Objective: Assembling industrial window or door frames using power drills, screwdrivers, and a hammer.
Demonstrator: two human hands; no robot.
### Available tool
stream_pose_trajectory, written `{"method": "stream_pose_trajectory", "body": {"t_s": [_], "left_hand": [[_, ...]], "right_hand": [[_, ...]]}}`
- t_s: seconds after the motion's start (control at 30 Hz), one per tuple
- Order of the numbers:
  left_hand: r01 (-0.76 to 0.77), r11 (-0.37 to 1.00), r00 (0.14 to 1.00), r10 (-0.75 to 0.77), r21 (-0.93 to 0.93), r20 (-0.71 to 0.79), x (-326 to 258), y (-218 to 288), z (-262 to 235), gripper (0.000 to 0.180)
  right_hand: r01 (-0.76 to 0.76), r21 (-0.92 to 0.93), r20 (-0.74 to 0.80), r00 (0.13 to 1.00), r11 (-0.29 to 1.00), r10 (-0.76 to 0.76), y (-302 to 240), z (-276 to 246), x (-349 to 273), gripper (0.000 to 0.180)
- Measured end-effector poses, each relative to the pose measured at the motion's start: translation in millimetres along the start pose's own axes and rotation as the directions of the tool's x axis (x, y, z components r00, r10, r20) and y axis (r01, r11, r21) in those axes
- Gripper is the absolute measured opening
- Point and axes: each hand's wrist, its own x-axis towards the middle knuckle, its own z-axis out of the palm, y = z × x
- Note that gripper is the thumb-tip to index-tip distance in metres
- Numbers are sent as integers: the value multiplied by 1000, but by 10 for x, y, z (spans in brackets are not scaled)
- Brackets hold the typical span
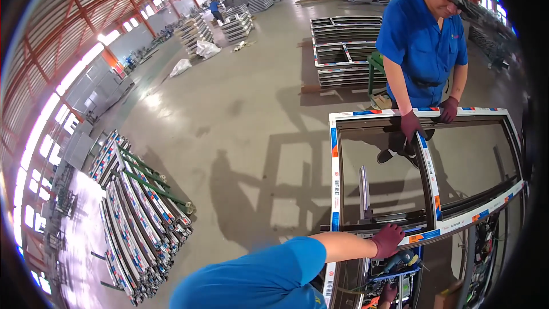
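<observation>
A large window frame (334, 166), white outside and brown inside, with blue and orange tape strips, lies flat at waist height on the right. My left hand (388, 240), in a dark red glove, is shut on the frame's near rail, with my blue-sleeved arm reaching across from the lower middle. My right hand (388, 293), also gloved, shows only partly below the frame near the lower edge, and what it holds is hidden. A co-worker in a blue shirt (423, 40) stands at the far side with one gloved hand (410, 126) on the middle bar and the other (449, 109) on the far rail.
A blue tray with a power drill (400, 262) and other tools sits under the frame's near edge. A rack of long taped profiles (143, 223) stands at the lower left. Stacked frames (346, 51) lie on the concrete floor behind, with white sacks (207, 49) farther back.
</observation>
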Motion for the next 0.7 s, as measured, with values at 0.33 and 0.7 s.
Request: {"method": "stream_pose_trajectory", "body": {"t_s": [0.33,0.7], "left_hand": [[22,998,997,-17,-63,80,-121,12,35,63],[79,930,996,-60,-360,63,62,-236,-284,54]], "right_hand": [[-123,-541,244,924,832,295,291,-348,-2415,72],[-257,16,-50,965,966,258,-788,-105,-3421,57]]}}
